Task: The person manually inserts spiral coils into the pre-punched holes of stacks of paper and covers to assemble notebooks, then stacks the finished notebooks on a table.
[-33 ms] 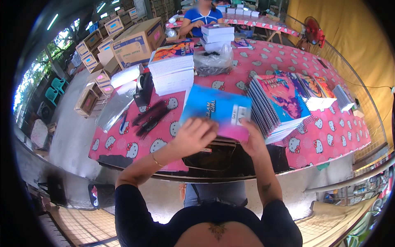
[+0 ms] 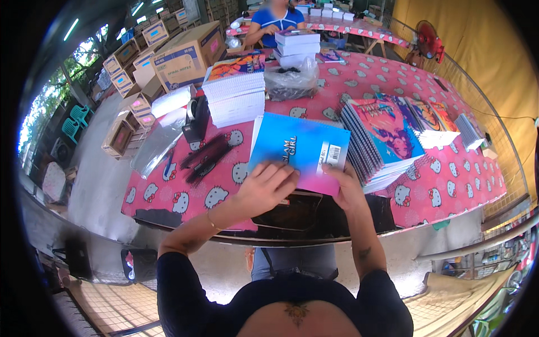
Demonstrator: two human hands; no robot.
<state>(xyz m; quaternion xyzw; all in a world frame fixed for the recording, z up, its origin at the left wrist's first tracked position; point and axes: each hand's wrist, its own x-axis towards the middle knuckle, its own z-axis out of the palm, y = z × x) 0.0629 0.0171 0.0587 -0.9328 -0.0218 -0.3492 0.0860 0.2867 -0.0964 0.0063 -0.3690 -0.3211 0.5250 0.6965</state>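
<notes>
A blue notebook with a pink lower edge and a white barcode label (image 2: 303, 143) lies tilted in front of me at the table's near side. My right hand (image 2: 344, 182) grips its lower right corner, thumb on top of the cover. Over its lower left part is my left hand (image 2: 269, 184), fingers bent and pressed together at the edge; the fingertips are partly blurred. White page edges show at the notebook's left. To the right stands a stack of spiral notebooks (image 2: 382, 137) with colourful covers. Left of the notebook lies a bundle of black binding coils (image 2: 208, 160).
A tall notebook stack (image 2: 234, 92), a black tape dispenser (image 2: 195, 121) and a clear bag of dark pieces (image 2: 292, 81) stand behind. Cardboard boxes (image 2: 188, 59) fill the left. Opposite, a person in blue (image 2: 275, 22) works behind another stack. A red fan (image 2: 428, 42) stands far right.
The notebook has turned slightly and shifted a little right; its cover shows more sharply. Both hands stay at its near edge.
</notes>
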